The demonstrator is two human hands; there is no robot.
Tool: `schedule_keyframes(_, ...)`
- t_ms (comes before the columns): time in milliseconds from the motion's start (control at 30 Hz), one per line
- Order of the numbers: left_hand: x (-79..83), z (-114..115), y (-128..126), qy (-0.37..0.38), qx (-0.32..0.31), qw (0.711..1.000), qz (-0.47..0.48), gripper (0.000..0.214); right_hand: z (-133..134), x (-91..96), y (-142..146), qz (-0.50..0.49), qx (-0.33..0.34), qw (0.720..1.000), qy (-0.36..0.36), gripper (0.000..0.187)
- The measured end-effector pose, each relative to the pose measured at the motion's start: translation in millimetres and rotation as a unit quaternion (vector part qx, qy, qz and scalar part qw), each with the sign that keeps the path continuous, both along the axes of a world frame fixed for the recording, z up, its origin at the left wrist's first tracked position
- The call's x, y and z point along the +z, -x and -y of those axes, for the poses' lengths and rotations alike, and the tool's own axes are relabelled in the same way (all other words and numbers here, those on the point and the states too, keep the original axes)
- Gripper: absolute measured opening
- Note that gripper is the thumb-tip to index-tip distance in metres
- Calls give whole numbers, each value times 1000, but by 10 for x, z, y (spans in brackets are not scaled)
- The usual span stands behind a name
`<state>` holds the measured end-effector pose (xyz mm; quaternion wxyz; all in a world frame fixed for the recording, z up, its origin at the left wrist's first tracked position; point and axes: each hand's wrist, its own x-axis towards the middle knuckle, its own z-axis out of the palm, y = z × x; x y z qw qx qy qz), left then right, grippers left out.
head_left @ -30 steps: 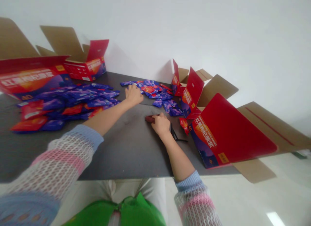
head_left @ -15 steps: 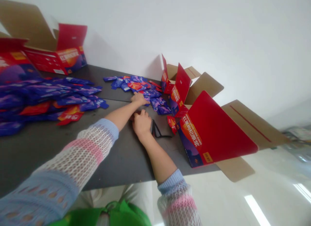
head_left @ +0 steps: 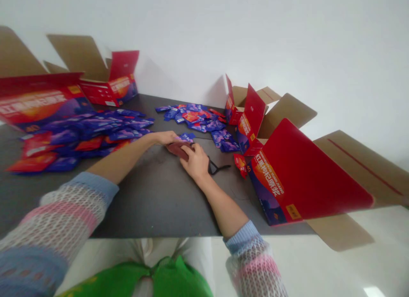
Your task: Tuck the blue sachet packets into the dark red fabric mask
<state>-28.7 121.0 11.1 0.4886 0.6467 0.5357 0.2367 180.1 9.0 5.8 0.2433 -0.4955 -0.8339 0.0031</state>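
Note:
My left hand (head_left: 166,137) is closed at the middle of the dark table, its fingers partly hidden. A blue-purple sachet (head_left: 186,137) sticks out past its fingertips. Just below lies a dark reddish-brown flat thing (head_left: 178,149), its kind unclear. My right hand (head_left: 197,162) curls its fingers over the right end of that thing. A black strap or loop (head_left: 217,167) shows beside my right wrist, partly covered by it. Beyond both hands spreads a loose pile of blue and red sachets (head_left: 194,116).
A larger sachet heap (head_left: 79,133) lies at left, before open red cartons (head_left: 47,103). Several open cartons line the right side, the nearest red carton (head_left: 277,177) with flaps spread past the table edge. A red sachet (head_left: 240,164) leans beside it. A white wall stands behind.
My left hand has drawn back from the far sachet pile, with a sachet now at its fingertips. The reddish-brown thing shows more between my hands. The view has shifted left.

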Motion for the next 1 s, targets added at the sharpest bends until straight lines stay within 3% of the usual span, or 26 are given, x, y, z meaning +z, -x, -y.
schedule_keyframes(133,70,477,304,88,-74,991,68,26,68,-30,77,18,61,998,-19,40)
schedule_keyframes(300,129,845,340,176,-165,957,161,40,161,2,127,60,73,995,-15,39)
schedule_keyframes(433,-4,944,255,214,-177,938,206,43,187,53,136,78,9,997,-16,36)
schedule_keyframes(567,-179,982,153,270,-203,911,235,45,75,73,57,100,-94,990,28,34)
schedule_keyframes(667,-253,1011,80,291,-148,903,278,41,-43,72,-55,105,-149,982,55,34)
schedule_keyframes(800,-217,1046,-24,293,-6,894,339,19,-106,81,-149,95,-141,983,69,37)
schedule_keyframes(900,-123,1067,-114,312,89,879,348,26,-70,104,-128,84,-62,992,71,35)
schedule_keyframes(1000,-82,1077,-183,273,180,870,370,31,-3,143,-81,85,54,992,77,37)
